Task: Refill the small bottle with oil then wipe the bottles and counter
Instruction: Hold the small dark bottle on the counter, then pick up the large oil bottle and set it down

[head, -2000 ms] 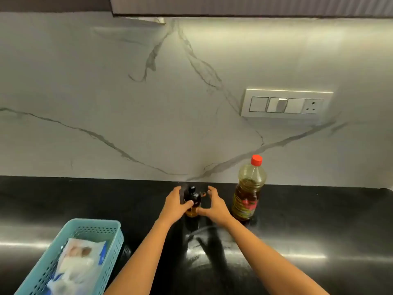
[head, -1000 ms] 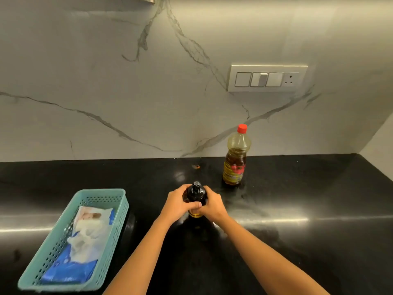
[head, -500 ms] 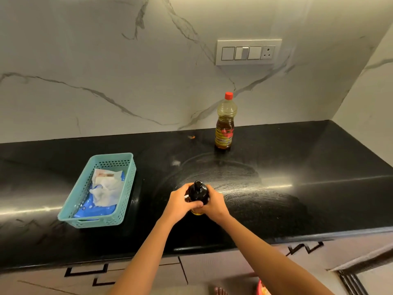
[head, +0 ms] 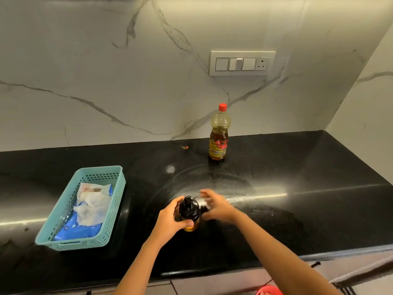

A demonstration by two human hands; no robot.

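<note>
A small dark bottle (head: 190,210) with a black cap and amber oil at its base stands on the black counter (head: 297,209), near the front edge. My left hand (head: 170,220) grips it from the left side. Just to the right of the bottle is my right hand (head: 214,207), blurred, fingers spread, holding nothing. A large clear oil bottle (head: 219,137) with a red cap stands upright at the back by the marble wall. A teal basket (head: 104,211) on the left holds a blue wipes pack (head: 76,231) with white wipes on top.
A greasy smear (head: 212,184) spreads over the counter between the two bottles. A small orange bit (head: 184,147) lies near the wall. A switch panel (head: 242,63) is on the wall. The side wall closes the counter at the right.
Both hands drew the small bottle from beside the large one toward the front edge. My right hand has now come off it and opened; the left still grips it.
</note>
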